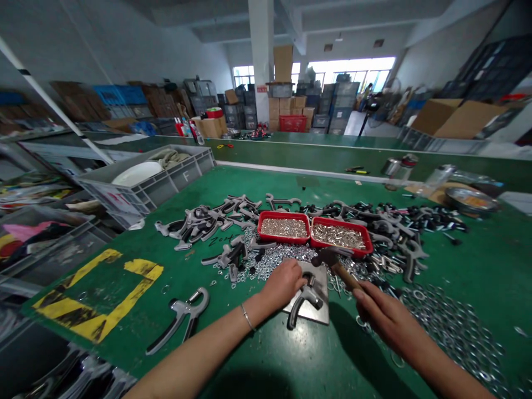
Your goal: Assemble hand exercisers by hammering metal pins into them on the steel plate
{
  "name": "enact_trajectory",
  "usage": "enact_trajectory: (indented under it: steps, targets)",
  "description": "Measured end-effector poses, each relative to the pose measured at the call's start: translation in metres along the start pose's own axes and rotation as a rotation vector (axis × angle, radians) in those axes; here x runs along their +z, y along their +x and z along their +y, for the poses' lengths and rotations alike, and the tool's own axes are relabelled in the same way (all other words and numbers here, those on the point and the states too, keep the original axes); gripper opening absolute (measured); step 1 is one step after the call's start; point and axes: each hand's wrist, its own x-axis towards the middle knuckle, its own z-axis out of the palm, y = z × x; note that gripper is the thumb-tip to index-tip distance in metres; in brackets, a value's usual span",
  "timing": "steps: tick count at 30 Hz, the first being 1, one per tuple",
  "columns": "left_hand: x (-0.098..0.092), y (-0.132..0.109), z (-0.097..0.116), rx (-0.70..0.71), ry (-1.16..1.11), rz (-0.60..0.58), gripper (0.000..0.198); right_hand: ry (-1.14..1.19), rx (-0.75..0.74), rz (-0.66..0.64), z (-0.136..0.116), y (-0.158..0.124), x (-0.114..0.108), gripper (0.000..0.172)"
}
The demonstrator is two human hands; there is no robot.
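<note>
Hammer [343, 271], wooden handle, metal head: clamped in the right hand [384, 316], fingers wrapped round the shaft, head held just above the far edge of the steel plate [320, 316]. Left hand [282, 285], thin bracelet [247, 317] at the wrist, closed over the upper end of a hand grip exerciser [307, 302], which lies on that plate. Second hand grip exerciser [180, 318] on the green work mat [457, 266], left of the hands. Two red trays [283, 227] of small metal fittings, just beyond the plate, among loose grey grip handles [195, 224] and steel washers [453, 332]. Grey plastic crate [145, 183] at the mat's far left corner.
</note>
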Motion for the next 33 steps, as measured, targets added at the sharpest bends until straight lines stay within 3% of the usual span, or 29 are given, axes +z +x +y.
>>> enact_trajectory:
  steps: [5,8,12,16,18,20,23,26,30,32,33]
  targets:
    - [-0.010,0.009,0.002,0.215,0.083,-0.063,0.021,0.032,0.034,-0.023,0.024,-0.002,0.008,0.041]
    - [-0.013,0.013,0.004,0.243,0.118,-0.095,0.023,0.010,0.041,-0.029,0.031,-0.004,0.014,0.041]
    - [-0.005,0.003,0.007,0.089,0.085,-0.043,0.026,0.005,0.057,-0.038,0.034,-0.011,0.016,0.044]
    - [0.012,-0.021,0.018,-0.176,-0.094,0.072,0.087,-0.029,0.028,-0.030,0.021,-0.025,0.013,0.047]
    - [0.018,-0.031,0.025,-0.282,-0.141,0.102,0.098,-0.054,-0.012,0.003,0.008,-0.028,0.013,0.046]
    - [0.022,-0.036,0.031,-0.332,-0.143,0.113,0.098,-0.101,-0.055,0.021,-0.003,-0.024,0.016,0.045]
    - [0.023,-0.037,0.035,-0.360,-0.143,0.104,0.100,-0.207,-0.045,-0.050,-0.007,-0.008,0.021,0.040]
    - [0.020,-0.035,0.034,-0.353,-0.162,0.103,0.100,-0.102,-0.014,-0.119,0.003,0.000,0.024,0.040]
    - [0.009,-0.031,0.026,-0.309,-0.310,0.105,0.086,0.314,0.305,-0.142,0.037,-0.025,0.025,0.050]
    - [0.001,-0.027,0.020,-0.369,-0.531,0.048,0.077,0.355,0.442,-0.105,0.059,-0.041,0.020,0.052]
    - [-0.002,-0.024,0.017,-0.413,-0.634,0.023,0.075,0.295,0.430,-0.079,0.069,-0.045,0.016,0.050]
